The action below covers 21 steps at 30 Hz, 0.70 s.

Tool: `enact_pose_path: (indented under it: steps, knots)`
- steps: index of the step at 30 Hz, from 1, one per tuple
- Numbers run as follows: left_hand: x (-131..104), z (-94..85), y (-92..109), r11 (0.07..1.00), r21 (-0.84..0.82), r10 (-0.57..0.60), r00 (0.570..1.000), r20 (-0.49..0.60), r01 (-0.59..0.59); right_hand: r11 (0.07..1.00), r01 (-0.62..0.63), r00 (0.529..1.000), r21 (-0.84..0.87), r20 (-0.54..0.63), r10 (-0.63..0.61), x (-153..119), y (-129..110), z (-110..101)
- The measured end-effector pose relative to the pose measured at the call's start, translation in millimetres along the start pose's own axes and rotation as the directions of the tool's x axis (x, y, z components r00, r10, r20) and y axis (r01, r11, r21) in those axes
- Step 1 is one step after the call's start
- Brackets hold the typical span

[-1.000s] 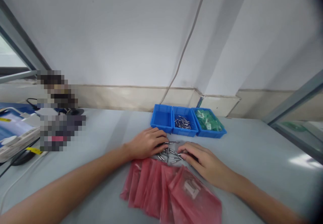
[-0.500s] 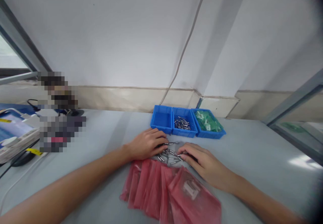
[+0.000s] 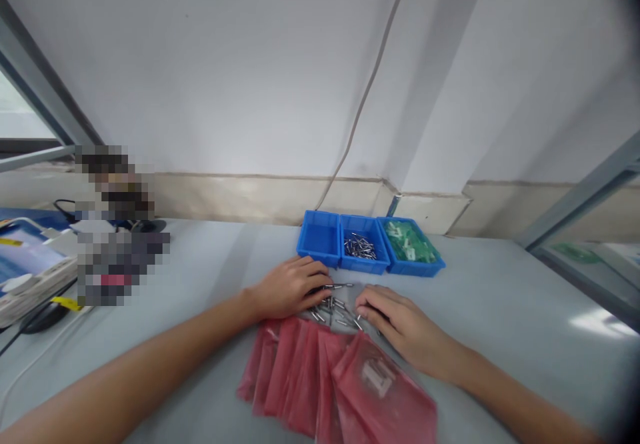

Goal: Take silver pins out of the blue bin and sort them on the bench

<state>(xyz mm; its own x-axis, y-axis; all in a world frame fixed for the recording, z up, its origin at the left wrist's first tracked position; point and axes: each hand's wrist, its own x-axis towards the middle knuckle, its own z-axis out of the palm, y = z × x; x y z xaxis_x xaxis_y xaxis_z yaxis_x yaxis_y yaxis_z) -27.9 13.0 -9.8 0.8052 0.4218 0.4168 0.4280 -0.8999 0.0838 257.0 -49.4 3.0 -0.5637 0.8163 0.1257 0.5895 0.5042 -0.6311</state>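
Note:
Several slim metal pins (image 3: 330, 305) lie in a loose pile on the table between my hands. My left hand (image 3: 293, 287) rests at the pile's left side, its bent fingers and thumb apart over the pins. On the right, my right hand (image 3: 395, 317) is closed in a pinch; a metal pin (image 3: 359, 321) shows at its fingertips, partly hidden by them. Just in front of the pile, several red plastic bags (image 3: 300, 377) overlap in a fan. Small pale pieces (image 3: 379, 376) show through the rightmost bag.
Three blue bins stand behind the pile: a bare left bin (image 3: 321, 239), a middle bin (image 3: 365, 267) with metal pins, and a right bin (image 3: 417, 269) with green bags. Left are a power strip (image 3: 43, 291), cables and a blurred area. A wall (image 3: 250, 97) closes off the back.
My right hand's fingertips have drawn slightly right, away from the pile, and are curled more tightly. My left hand has stayed in nearly the same place.

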Motion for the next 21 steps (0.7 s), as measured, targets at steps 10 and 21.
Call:
enact_pose_path:
  steps: [10, 21]
  knots:
    - [0.9, -0.7, 0.9, 1.000, -0.011, -0.006, 1.000, 0.001, 0.006, 1.000, 0.006, 1.000, -0.009, -0.019, -0.007, -0.4, -3.3, 0.1]
    - [1.0, -2.4, 1.9, 1.000, -0.010, -0.010, 1.000, 0.020, 0.010, 0.990, -0.100, 0.979, 0.095, -0.166, 0.115, -0.1, -2.8, -1.6]
